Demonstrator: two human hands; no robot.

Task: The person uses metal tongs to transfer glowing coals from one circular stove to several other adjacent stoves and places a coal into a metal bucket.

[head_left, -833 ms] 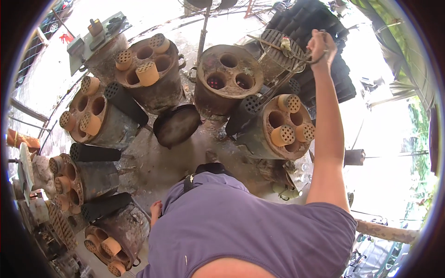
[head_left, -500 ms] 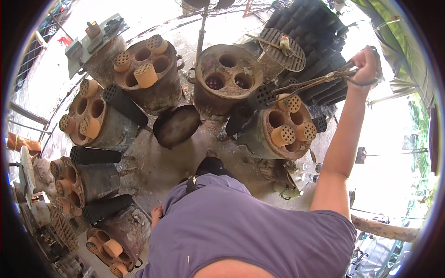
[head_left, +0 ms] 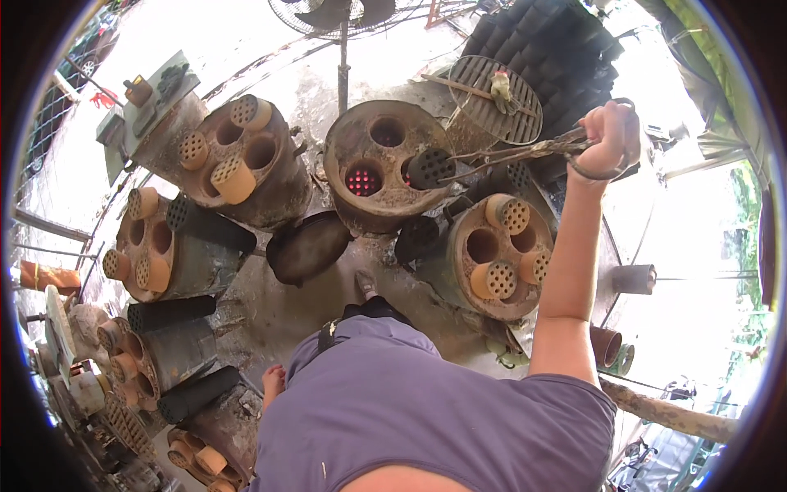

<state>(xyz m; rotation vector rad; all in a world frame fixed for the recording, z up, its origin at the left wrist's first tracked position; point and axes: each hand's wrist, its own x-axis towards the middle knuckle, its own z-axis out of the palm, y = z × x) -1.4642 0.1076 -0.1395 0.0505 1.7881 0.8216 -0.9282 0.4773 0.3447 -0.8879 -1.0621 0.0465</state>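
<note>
My right hand (head_left: 605, 141) is closed around the looped handles of long rusty tongs (head_left: 525, 152). The tongs reach left, their far end at a black honeycomb briquette (head_left: 430, 168). This briquette is tilted at the right-hand hole of the round middle stove (head_left: 385, 209), partly over it; I cannot tell whether it touches the rim. Glowing red honeycomb coal (head_left: 363, 182) shows in that stove's left hole, and a red glow shows beside the briquette. My left hand (head_left: 275, 380) hangs low by my side, small in view, its fingers loosely apart and seemingly holding nothing.
Other stoves (head_left: 504, 283) stand around me, with tan spent briquettes (head_left: 234, 180) on top and black briquettes (head_left: 211, 225) beside them. A dark round lid (head_left: 307, 248) leans low. Behind are a slatted grate (head_left: 496, 102), a large stack of black briquettes (head_left: 553, 57) and a fan (head_left: 344, 12).
My right hand has moved left and slightly down with the tongs. The black briquette has come from beside the right stove to the middle stove's right hole. The whole view has shifted.
</note>
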